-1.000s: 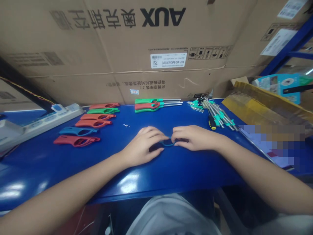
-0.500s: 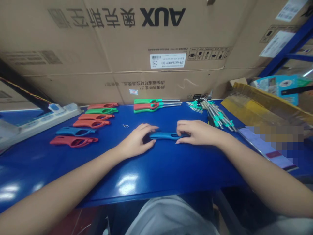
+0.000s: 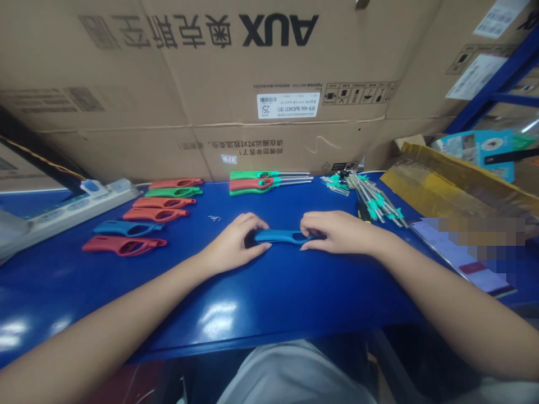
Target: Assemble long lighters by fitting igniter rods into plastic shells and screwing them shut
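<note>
Between my two hands is a blue plastic lighter handle (image 3: 281, 236) with an oval trigger opening toward its right end. My left hand (image 3: 240, 241) grips its left end, thumb in front and fingers behind. Around the right end, my right hand (image 3: 328, 231) closes with curled fingers and thumb; that tip is partly hidden. Left of my hands lie several loose handles: a red handle (image 3: 124, 246), a blue handle (image 3: 126, 227), and orange and green ones behind. Farther back sit lighters with metal tubes (image 3: 269, 182), in green and red.
At the back right is a pile of metal tubes with green ends (image 3: 377, 196), beside a taped cardboard box (image 3: 458, 179). A white power strip (image 3: 80, 210) runs along the left. Small pins (image 3: 214, 217) lie on the blue table (image 3: 261, 297). A large carton (image 3: 202, 84) stands behind.
The blue handle and both hands have shifted very slightly left and now show more of the trigger opening. Both hands keep their hold.
</note>
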Tool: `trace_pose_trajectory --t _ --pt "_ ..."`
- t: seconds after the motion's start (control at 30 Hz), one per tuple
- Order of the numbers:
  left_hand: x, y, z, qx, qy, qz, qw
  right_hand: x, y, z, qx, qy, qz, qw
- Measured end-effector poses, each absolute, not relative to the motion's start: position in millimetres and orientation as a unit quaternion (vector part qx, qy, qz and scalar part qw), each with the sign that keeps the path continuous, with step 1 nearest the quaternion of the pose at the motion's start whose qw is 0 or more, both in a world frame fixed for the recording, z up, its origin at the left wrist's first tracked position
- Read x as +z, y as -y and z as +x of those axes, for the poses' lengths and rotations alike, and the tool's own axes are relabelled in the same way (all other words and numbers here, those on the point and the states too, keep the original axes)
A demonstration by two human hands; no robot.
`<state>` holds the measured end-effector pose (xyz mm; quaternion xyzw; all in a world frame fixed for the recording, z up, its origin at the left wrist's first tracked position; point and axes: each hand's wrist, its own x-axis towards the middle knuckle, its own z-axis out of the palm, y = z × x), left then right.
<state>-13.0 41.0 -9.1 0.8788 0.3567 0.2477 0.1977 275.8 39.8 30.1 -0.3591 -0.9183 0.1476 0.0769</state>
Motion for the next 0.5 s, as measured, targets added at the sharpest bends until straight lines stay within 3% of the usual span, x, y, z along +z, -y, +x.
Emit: trace_pose_trajectory --t 0.3,0.5 --pt "-11.3 -40.8 -13.7 0.250 -0.352 0.879 0.204 29.7 -39.6 275.3 0.138 0.923 -0.355 0.055" --pt "-9.5 -41.4 -14.0 0.242 -0.353 0.883 0.195 23.9 -44.4 275.5 0.101 0.897 -0.404 0.147"
